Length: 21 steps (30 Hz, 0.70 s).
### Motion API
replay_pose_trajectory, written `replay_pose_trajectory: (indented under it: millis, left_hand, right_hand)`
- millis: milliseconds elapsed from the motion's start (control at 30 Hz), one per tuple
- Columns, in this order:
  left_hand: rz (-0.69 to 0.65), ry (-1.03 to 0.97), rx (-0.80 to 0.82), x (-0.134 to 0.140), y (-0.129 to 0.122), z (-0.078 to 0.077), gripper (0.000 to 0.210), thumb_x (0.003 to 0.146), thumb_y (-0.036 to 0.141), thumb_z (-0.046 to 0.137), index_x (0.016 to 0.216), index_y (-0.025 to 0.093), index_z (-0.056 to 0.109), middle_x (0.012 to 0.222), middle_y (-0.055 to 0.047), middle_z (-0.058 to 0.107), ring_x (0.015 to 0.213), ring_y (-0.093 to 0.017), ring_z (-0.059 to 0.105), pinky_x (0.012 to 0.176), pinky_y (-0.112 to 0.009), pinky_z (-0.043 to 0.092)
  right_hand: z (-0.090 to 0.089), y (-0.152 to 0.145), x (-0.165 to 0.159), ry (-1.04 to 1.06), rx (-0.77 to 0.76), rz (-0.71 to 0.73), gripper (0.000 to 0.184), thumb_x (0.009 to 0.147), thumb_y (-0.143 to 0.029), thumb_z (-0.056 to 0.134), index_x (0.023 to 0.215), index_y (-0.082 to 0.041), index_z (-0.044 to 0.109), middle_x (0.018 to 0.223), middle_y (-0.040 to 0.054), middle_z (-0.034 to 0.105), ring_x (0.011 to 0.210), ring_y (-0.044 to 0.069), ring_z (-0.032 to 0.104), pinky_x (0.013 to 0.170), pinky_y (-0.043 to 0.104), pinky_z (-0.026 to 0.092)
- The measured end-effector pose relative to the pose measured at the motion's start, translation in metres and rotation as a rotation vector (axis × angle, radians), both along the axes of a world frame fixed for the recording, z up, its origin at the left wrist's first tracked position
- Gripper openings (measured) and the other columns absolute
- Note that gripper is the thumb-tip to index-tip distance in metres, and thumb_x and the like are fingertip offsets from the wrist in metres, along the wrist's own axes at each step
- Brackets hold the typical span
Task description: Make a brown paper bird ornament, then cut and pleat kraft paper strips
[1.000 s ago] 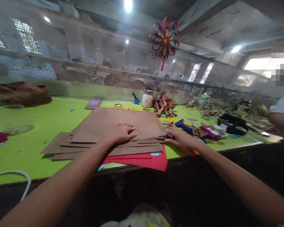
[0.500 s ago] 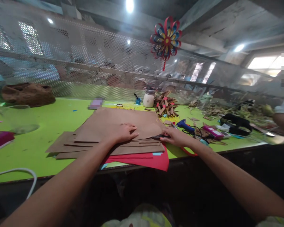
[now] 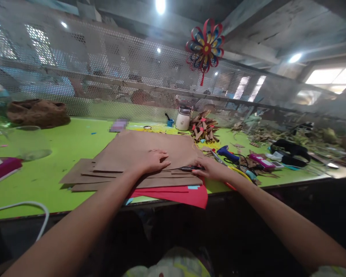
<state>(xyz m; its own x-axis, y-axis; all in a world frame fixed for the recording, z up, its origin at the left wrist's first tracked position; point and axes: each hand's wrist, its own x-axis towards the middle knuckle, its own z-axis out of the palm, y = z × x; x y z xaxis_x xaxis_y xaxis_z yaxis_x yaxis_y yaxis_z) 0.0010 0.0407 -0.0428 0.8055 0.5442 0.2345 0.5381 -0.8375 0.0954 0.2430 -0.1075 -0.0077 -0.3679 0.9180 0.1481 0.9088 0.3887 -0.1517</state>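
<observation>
A stack of brown paper sheets [image 3: 138, 150] lies on the green table [image 3: 60, 142], with red sheets [image 3: 190, 196] under it at the near edge. My left hand [image 3: 154, 161] rests flat on the top brown sheet, fingers spread. At the stack's right edge my right hand [image 3: 212, 169] grips scissors [image 3: 190, 168]; their dark blades point left along the paper's edge and a red handle shows below my wrist.
Behind the stack stand a white jar [image 3: 183, 120] and a pile of brown paper pieces [image 3: 203, 129]. A blue glue gun [image 3: 227, 154], pink items and black straps lie to the right. A perforated metal screen backs the table. A white cable [image 3: 31, 206] lies near left.
My right hand has slid the scissors a little further left along the brown paper's edge. My left hand stays pressed on the stack.
</observation>
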Motion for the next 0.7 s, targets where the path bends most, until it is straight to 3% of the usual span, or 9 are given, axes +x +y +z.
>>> replay_pose_trajectory:
  millis: [267, 700]
  left_hand:
    - [-0.012, -0.026, 0.007, 0.0, 0.0, -0.002, 0.059, 0.083, 0.061, 0.034, 0.119, 0.021, 0.059, 0.13, -0.007, 0.054, 0.119, -0.024, 0.047, 0.102, -0.034, 0.03]
    - [-0.004, -0.024, -0.004, 0.001, 0.001, -0.002, 0.057, 0.086, 0.057, 0.031, 0.119, 0.021, 0.059, 0.13, -0.007, 0.053, 0.119, -0.023, 0.046, 0.103, -0.034, 0.029]
  right_hand:
    - [-0.001, -0.01, 0.0, -0.018, -0.012, -0.034, 0.022, 0.086, -0.04, 0.05, 0.084, -0.018, 0.054, 0.082, 0.0054, 0.06, 0.071, 0.015, 0.051, 0.063, 0.025, 0.035]
    - [-0.001, 0.006, -0.019, -0.007, -0.021, -0.02, 0.027, 0.086, -0.044, 0.049, 0.088, -0.018, 0.057, 0.083, 0.0042, 0.061, 0.07, 0.014, 0.051, 0.061, 0.023, 0.034]
